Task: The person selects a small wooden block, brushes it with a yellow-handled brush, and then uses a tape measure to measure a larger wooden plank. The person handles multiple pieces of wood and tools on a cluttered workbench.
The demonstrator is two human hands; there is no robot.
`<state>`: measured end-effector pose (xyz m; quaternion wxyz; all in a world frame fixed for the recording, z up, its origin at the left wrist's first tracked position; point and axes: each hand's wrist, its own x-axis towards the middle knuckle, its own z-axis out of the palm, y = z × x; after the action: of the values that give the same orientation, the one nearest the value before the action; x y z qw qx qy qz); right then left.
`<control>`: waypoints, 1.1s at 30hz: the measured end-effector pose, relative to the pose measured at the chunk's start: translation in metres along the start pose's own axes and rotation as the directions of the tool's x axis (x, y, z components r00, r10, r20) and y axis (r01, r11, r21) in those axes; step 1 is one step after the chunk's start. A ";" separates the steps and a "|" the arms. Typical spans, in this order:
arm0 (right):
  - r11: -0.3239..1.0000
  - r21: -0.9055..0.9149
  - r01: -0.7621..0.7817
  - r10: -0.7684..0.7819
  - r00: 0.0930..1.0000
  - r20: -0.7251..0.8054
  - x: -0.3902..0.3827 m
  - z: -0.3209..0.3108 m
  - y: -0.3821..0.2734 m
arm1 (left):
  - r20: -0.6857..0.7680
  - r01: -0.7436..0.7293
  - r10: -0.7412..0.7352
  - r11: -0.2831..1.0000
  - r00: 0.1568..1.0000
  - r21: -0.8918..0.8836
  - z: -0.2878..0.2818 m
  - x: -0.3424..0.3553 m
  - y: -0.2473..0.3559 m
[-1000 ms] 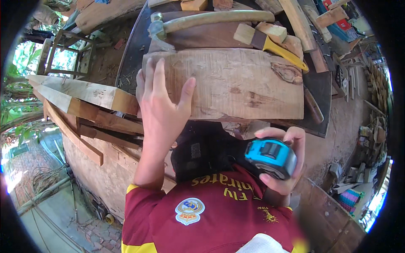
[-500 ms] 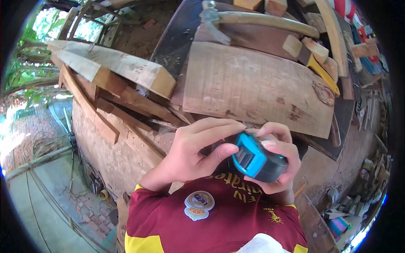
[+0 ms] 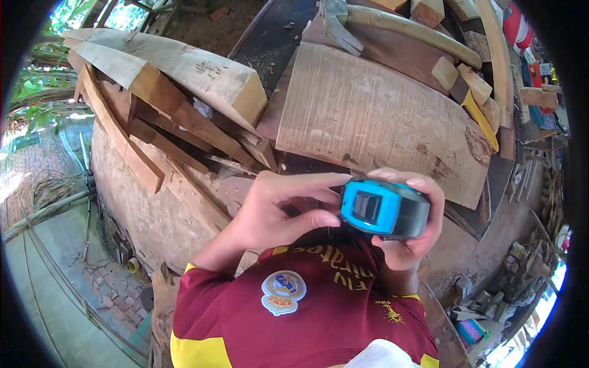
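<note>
In my right hand [image 3: 423, 236] is a blue and black handheld device [image 3: 381, 208], shaped like a tape measure, with a small dark window on its blue face. My fingers curl over its top and right side, and the thumb is beneath. My left hand [image 3: 279, 208] sits against the device's left end. Its thumb and index finger are apart, the index tip at the upper left corner and the thumb tip at the lower left edge. Whether the folded fingers behind touch anything is hidden. Beyond both hands lies a broad wooden board [image 3: 380, 116].
A claw hammer [image 3: 411, 29] lies past the board. Near it are wood blocks [image 3: 445, 72] and a yellow-handled tool [image 3: 481, 122]. Thick beams [image 3: 215, 80] and planks [image 3: 126, 144] are stacked at left. Scrap wood [image 3: 491, 300] lies at lower right.
The device has turned in my right hand so its windowed face shows more fully, and it has risen slightly. My left hand stays beside it. The view has shifted a little.
</note>
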<state>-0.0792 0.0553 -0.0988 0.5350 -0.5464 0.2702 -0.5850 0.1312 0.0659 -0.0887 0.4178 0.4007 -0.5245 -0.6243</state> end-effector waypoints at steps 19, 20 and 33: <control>0.998 -0.065 0.022 -0.026 0.998 -0.051 -0.017 -0.013 -0.004 | 0.080 0.095 -0.061 0.830 0.995 -0.550 0.005 0.000 -0.004; 0.994 -0.105 0.014 -0.021 0.998 -0.061 -0.018 -0.015 -0.006 | 0.051 0.064 -0.042 0.815 0.998 -0.576 0.002 -0.001 -0.004; 0.879 -0.471 0.073 -0.204 0.951 -0.233 -0.031 -0.086 -0.035 | -0.410 -0.139 0.158 0.987 0.898 0.074 -0.035 0.002 -0.016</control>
<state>-0.1756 0.0703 -0.1006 0.3051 -0.5881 0.4315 -0.6122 0.1619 0.0544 -0.1092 0.5572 0.4919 -0.4661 -0.4799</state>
